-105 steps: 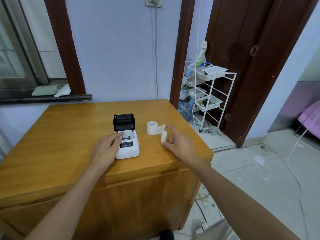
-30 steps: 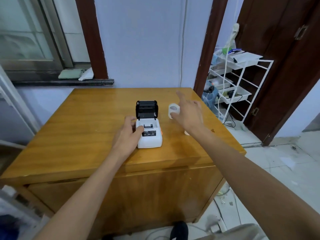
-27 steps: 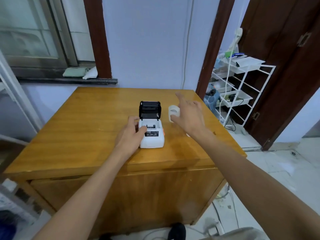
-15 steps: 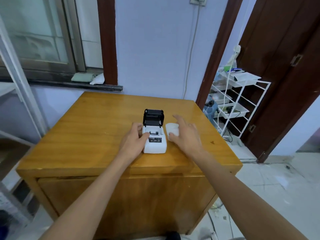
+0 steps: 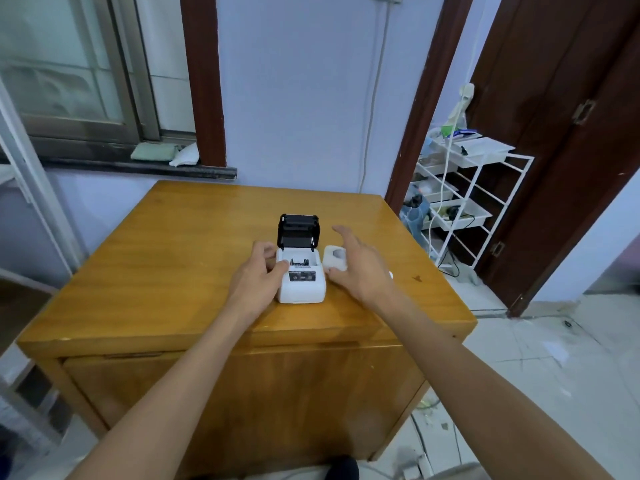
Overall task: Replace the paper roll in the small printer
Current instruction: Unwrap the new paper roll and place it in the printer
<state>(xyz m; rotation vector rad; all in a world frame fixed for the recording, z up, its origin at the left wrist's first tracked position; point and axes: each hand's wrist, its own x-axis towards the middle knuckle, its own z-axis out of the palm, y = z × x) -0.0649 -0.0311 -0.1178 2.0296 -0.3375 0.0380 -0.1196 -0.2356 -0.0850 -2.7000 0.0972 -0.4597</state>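
Moving in from farther out on the tabletop point(image 5: 173, 237), the paper roll point(image 5: 334, 257) is now sitting just beside the printer's right side, with the right hand point(image 5: 360, 268) bringing it there; the thumb and fingers are curling around the roll, gripping it loosely, though how firmly I cannot tell. The small printer point(image 5: 302, 278) is standing near the tabletop's middle with its black lid point(image 5: 298, 231) tipped up and its paper bay lying open and apparently empty. The left hand point(image 5: 258, 277) is bracing the printer's left side, fingers bent against the casing. Judging from this, the opening is done and the old roll is out; dropping the new roll in, feeding the paper end out and closing the lid are remaining.
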